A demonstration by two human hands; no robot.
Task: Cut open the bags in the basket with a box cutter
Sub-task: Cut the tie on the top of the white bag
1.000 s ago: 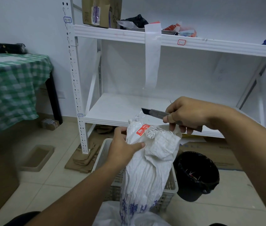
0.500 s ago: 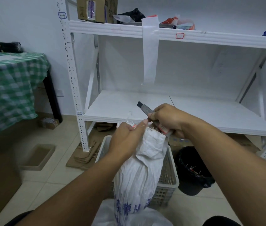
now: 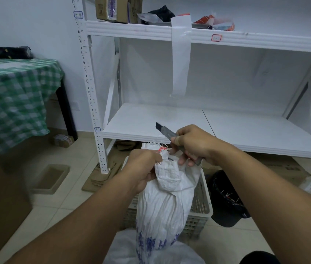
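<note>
1. White woven bag (image 3: 164, 202): upright at the near side of the basket (image 3: 198, 220), gathered neck above the rim; inside or in front, unclear.
2. Left hand (image 3: 143, 166): above the basket, fingers curled tight round the bag's neck.
3. Right hand (image 3: 192, 145): above the basket, closed round a box cutter (image 3: 165, 130), blade end up; lower fingers against the bag's top.
4. Black bin (image 3: 225, 199): on the floor just beside the basket.
5. White shelf (image 3: 170, 121): behind the basket.
</note>
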